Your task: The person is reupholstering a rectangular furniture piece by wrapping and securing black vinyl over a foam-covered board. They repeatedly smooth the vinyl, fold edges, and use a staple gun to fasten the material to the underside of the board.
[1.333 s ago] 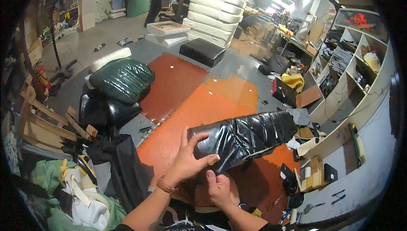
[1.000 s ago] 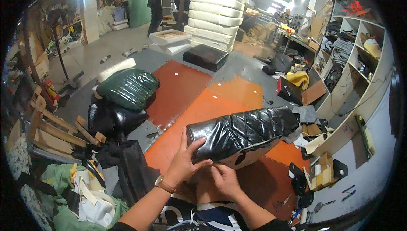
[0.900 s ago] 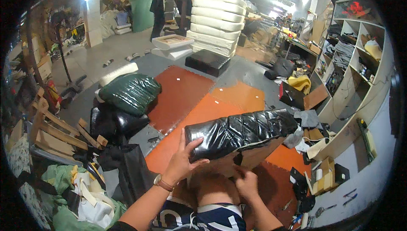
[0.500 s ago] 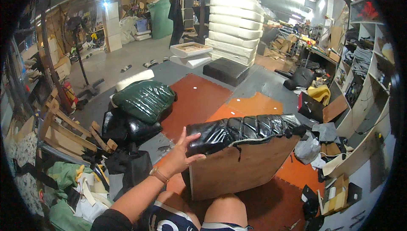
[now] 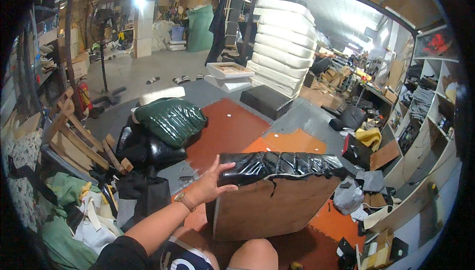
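In front of my knees a padded cushion panel (image 5: 277,205) stands tilted on its edge, its bare wooden board facing me. Shiny black quilted cover (image 5: 287,165) wraps the top edge, with a ragged pale-and-black border and a loose black thread hanging over the board. At the upper left corner my left hand (image 5: 216,178) grips the panel, thumb on the near side and fingers over the black cover. My right hand does not show anywhere in the picture.
To the left, a green glossy cushion (image 5: 170,121) lies on black ones, beside a wooden frame (image 5: 81,141). White foam blocks (image 5: 282,47) are stacked at the back, behind a dark block (image 5: 265,100). Shelves (image 5: 420,116) and scattered scraps line the right side. Red and orange mats (image 5: 227,126) cover the floor.
My view has tipped up slightly, so the background sits lower. The panel's top edge appears a little lower and more level, with my left hand still on the same corner.
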### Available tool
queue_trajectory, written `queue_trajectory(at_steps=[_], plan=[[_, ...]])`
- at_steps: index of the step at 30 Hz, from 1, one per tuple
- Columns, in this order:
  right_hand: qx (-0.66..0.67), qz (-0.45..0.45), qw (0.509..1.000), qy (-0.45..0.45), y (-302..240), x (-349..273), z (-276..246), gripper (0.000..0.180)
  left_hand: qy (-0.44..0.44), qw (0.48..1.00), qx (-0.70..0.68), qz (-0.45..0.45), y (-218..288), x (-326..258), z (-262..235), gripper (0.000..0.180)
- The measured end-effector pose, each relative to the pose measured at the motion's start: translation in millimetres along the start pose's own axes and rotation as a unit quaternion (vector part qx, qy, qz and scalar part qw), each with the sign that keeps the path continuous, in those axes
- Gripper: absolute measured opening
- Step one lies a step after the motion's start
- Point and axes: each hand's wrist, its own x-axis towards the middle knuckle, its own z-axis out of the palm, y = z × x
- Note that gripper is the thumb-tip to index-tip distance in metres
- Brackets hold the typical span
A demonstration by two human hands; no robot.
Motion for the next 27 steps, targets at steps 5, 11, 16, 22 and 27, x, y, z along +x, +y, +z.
queue_trajectory(at_steps=[5,11,16,22,27], plan=[[0.061,-0.315,0.946,0.043,-311.3,-36.5,3.4,0.037,-0.018,0.999,0.007,-0.031,3.7,0.1,0.7,0.082],[0.227,-0.396,0.886,-0.078,-439.2,-41.9,64.6,0.041,-0.008,1.0,-0.015,-0.018,2.9,-7.0,-3.1,0.079],[0.074,-0.448,0.89,-0.039,-485.5,-58.9,90.1,0.054,-0.005,1.0,0.023,0.005,-2.4,-10.3,-0.7,0.081],[0.072,-0.503,0.862,0.008,-488.7,-67.7,96.1,0.049,-0.005,1.0,-0.016,-0.003,-1.6,-11.5,2.7,0.082],[0.073,-0.491,0.868,0.012,-492.6,-68.8,97.0,0.044,0.001,1.0,-0.006,0.023,-2.8,-14.1,2.0,0.087]])
